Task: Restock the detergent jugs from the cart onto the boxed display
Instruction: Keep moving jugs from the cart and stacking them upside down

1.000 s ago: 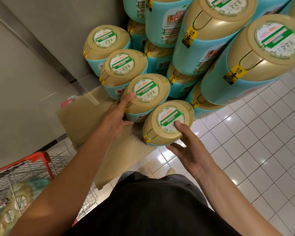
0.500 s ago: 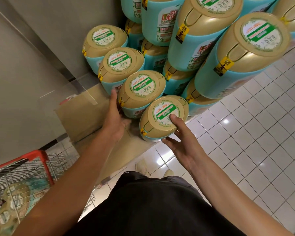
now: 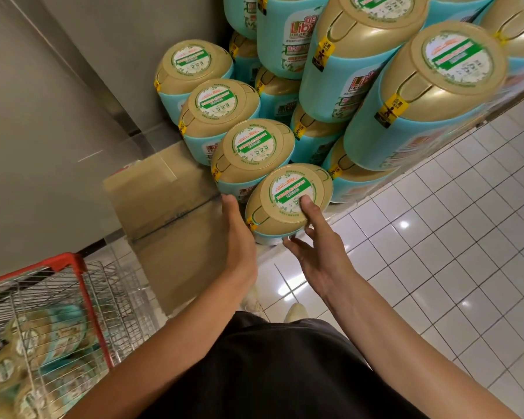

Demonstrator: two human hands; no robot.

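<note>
Jug (image 3: 288, 204): teal body, gold domed top, round green-and-white label; stands between both hands on the cardboard box (image 3: 170, 201).
Left hand (image 3: 238, 237): fingers straight, flat against its left side.
Right hand (image 3: 318, 252): thumb on the label, fingers loosely spread, apparently touching the near edge.

left grip (image 3: 239, 237) reaching forward, flat, visible finger straight; right grip (image 3: 318, 255) splayed, thumb extended forward, fingers loose.

Red "Liby" brand shows on a stacked detergent jug (image 3: 285, 43).
</note>
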